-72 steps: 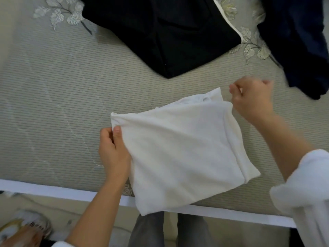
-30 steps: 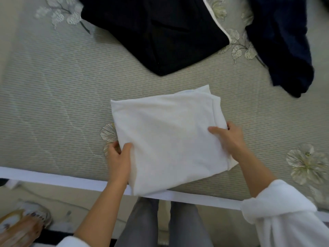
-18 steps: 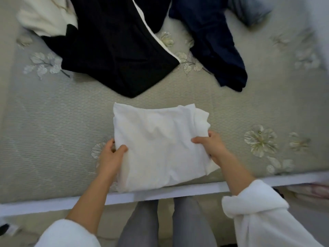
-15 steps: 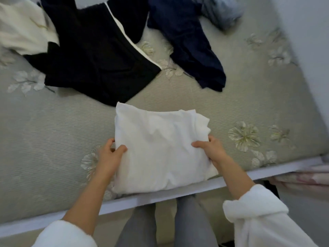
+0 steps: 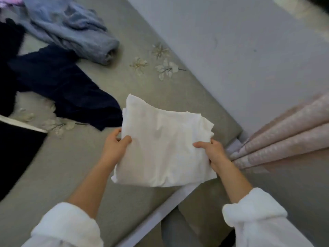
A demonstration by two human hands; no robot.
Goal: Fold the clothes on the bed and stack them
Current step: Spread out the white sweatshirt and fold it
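Observation:
A folded white garment (image 5: pixel 165 147) is held up over the bed's right corner, clear of the mattress. My left hand (image 5: pixel 115 147) grips its left edge, thumb on top. My right hand (image 5: pixel 212 152) grips its right edge the same way. On the bed (image 5: pixel 58 166) lie unfolded clothes: a navy garment (image 5: pixel 67 86) at the left, a light blue fuzzy one (image 5: pixel 71 27) at the top left, and a black one (image 5: pixel 10 148) at the left edge.
A pale wall (image 5: pixel 240 50) runs along the bed's right side. Pink curtain folds (image 5: pixel 284 132) hang at the right. The bed's white edge band (image 5: pixel 156 213) crosses below the garment, and my grey trouser legs (image 5: pixel 178 234) are below it.
The white garment was squared up on the mattress, then lifted and carried to the right toward the bed's corner near the wall. The view swung right with it.

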